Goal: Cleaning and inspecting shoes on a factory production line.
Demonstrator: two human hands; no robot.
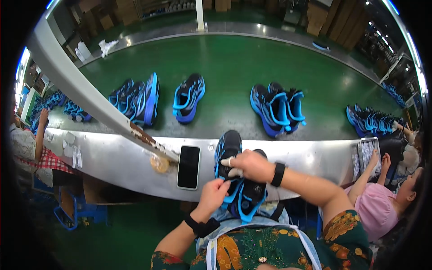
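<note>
Logged left to right from my remote feed: at the edge, a co-worker in a red checked apron, one hand raised by a row of black-and-blue shoes; a pale slanting post with chipped, rusty paint low down; a cluster of shoes on the green work surface, partly behind the post; a yellowish roll on the silver ledge, by the post's foot; one lone shoe, toe pointing away from me; a phone lying dark-screened on the ledge; my left hand, dark band at the wrist, thumb and forefinger tips drawn together at the opening of the handled shoe, though I cannot tell what is pinched; that shoe, toe away, over the ledge's near edge, with its mate just beside it to the right; my right hand, black wristband, forefinger and thumb in pale covers, slightly parted and touching the lacing area, the other fingers curled, a grip on any lace being too small to confirm; a close group of shoes beyond; a packed shoe row; a metal tray; a person in pink, hands near the tray.
</note>
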